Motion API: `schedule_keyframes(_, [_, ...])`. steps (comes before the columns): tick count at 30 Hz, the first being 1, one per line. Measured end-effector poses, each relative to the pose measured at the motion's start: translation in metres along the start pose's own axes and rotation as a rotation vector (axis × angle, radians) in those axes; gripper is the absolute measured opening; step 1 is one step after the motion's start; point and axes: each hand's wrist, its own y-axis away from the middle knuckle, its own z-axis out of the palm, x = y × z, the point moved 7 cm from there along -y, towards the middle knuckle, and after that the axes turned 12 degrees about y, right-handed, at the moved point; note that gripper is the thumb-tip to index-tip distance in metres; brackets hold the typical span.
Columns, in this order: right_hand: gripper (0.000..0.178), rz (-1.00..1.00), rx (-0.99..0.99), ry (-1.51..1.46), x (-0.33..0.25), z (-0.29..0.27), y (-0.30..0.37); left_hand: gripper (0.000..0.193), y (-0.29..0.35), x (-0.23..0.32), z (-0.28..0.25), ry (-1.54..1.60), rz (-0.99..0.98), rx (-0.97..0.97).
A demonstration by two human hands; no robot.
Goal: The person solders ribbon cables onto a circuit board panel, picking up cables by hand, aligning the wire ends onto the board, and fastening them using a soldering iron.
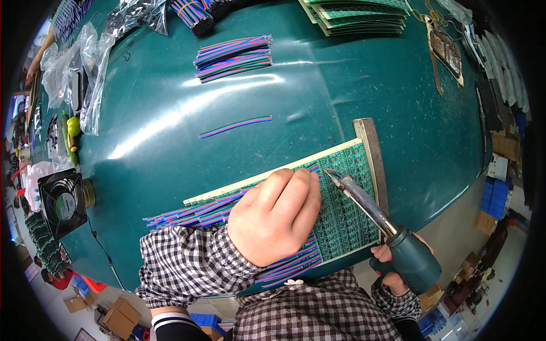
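A panel of small green circuit boards (342,219) lies in front of me, with strips of ribbon cable (187,216) in blue, pink and black along its left side. My left hand (276,216) is closed over the panel. Its fingertips pinch a ribbon cable end (313,168) near the upper edge. My right hand (392,267) grips a soldering iron (418,261) with a thick dark green handle. The iron's metal tip touches or hovers just over the boards beside my left fingertips; which, I cannot tell.
A wooden bar (372,165) borders the panel's right side. One loose ribbon cable (236,126) and a cable bundle (233,58) lie farther off on the green mat. Stacked circuit panels (358,17) stand at the back. A black fan (62,203) sits at left.
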Motion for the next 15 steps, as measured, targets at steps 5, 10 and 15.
schedule_keyframes(5, [0.060,-0.026,-0.057,0.051,0.0021,-0.0013,0.0009,0.037,0.0003,0.0002,0.0014,-0.007,0.010,-0.001])
schedule_keyframes(10, [0.060,-0.062,-0.024,0.050,-0.0017,0.0002,0.0001,0.037,0.0000,0.0001,0.0000,-0.007,0.004,-0.005])
schedule_keyframes(15, [0.059,-0.042,-0.013,0.009,-0.0017,0.0027,-0.0012,0.037,0.0001,-0.0002,0.0006,-0.005,0.008,-0.011])
